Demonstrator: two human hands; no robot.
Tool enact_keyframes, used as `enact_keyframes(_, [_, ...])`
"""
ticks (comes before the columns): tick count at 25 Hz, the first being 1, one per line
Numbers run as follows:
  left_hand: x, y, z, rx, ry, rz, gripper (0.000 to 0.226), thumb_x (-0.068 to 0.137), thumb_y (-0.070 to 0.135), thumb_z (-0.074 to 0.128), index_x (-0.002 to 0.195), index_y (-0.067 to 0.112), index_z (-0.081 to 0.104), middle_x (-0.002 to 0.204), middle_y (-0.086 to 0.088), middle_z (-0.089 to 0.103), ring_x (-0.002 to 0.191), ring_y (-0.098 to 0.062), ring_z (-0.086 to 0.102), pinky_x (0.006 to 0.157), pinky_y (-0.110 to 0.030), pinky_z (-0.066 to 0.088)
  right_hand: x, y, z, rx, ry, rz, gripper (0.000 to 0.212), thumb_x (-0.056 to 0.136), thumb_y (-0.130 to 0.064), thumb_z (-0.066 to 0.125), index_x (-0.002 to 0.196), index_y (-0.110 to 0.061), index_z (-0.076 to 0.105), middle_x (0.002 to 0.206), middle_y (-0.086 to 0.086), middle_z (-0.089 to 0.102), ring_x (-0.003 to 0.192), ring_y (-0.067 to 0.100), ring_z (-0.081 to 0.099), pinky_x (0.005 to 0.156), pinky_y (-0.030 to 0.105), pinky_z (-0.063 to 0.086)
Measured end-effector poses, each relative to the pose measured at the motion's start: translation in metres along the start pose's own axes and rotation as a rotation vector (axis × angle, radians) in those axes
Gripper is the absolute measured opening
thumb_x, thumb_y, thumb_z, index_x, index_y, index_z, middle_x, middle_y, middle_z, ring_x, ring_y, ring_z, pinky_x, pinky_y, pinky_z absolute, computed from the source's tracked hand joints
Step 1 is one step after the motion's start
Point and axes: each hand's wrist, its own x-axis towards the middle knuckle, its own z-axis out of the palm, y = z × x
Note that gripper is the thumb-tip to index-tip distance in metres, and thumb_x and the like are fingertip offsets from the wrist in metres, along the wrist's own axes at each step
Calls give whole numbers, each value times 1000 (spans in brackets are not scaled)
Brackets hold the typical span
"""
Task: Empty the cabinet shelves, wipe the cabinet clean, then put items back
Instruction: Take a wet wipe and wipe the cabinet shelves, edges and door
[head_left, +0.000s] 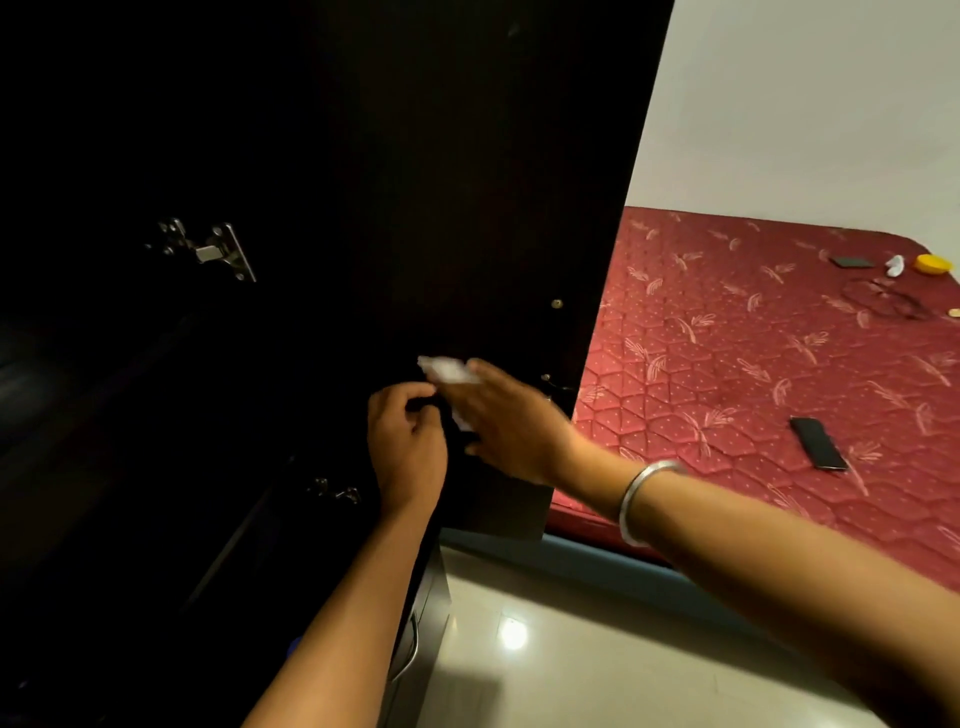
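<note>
A dark wooden cabinet door (467, 182) stands open in front of me, its inner face towards me, with metal hinges (213, 249) on the left. My right hand (511, 421) presses a blurred white cloth (449, 371) against the door's lower part, fingers fairly straight. Just to its left, my left hand (408, 441) is curled with its fingertips near the cloth's lower edge; I cannot make out whether it pinches the cloth. The cabinet interior on the left is too dark to see.
A bed with a red patterned mattress (753, 364) fills the right side. On it lie a black phone (819, 443), a yellow lid (932, 264), a dark card (852, 261) and a small white item (894, 266). A glossy pale floor (571, 649) lies below.
</note>
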Motion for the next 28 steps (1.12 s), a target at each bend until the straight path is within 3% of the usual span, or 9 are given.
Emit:
enact_keyframes(5, [-7,-28,-9,-108,-9,-196,24,94,8,54,101,28,66,122,-3,60,102,-21,64,81,-31,54,-43,-43,42,68,-26,-144,58,94,-1,-1,151,8,9,162,22,2,151,30,2,123,44,4])
enact_keyframes(8, [-11,-36,-8,-72,-58,-247,19,96,12,55,97,27,68,119,-2,62,102,-20,63,80,-31,53,-47,-44,48,239,73,-111,48,96,-8,30,142,5,33,158,19,27,148,27,18,124,43,7])
enact_keyframes(10, [-12,-41,-6,-52,-92,-236,20,96,15,56,94,30,68,116,0,62,100,-17,63,83,-36,56,-46,-48,52,263,102,-112,49,93,-9,38,139,6,34,157,20,27,147,28,16,123,44,5])
enact_keyframes(13, [-11,-66,-3,34,-112,-168,17,95,15,59,99,29,67,119,6,55,95,-10,62,81,-36,58,-43,-61,62,212,50,-136,57,94,-8,20,149,7,17,161,24,5,150,30,2,121,47,0])
enact_keyframes(15, [-12,-94,-4,133,-111,-112,19,94,14,60,106,28,64,123,10,50,96,-8,60,78,-35,59,-42,-71,73,189,25,-109,65,93,-13,24,154,2,7,162,21,-5,151,28,-5,122,48,-3])
enact_keyframes(20, [-12,-166,-10,263,-38,-63,33,90,10,63,119,24,58,132,4,47,112,-16,55,80,-30,55,-13,-113,103,139,109,-29,70,99,-33,43,156,-2,15,164,17,6,151,28,-4,123,48,-5])
enact_keyframes(22, [-13,-181,-12,227,-5,-48,36,88,9,62,119,25,58,131,7,47,114,-17,55,85,-34,55,3,-135,113,103,105,-94,75,98,-36,44,155,0,11,163,17,6,150,31,-14,121,48,-11])
enact_keyframes(25, [-17,-203,-20,208,-12,-52,34,88,9,62,117,27,59,128,13,46,114,-14,55,86,-34,55,26,-184,135,11,30,-274,81,96,-26,29,142,17,-21,161,25,-6,151,33,-9,122,51,-5])
enact_keyframes(28, [-16,-221,-33,221,-22,-50,31,89,9,63,114,28,59,125,17,44,111,-13,57,84,-37,57,45,-232,156,-26,-64,-403,82,99,-28,37,147,10,-17,162,22,-8,151,33,-9,123,51,2])
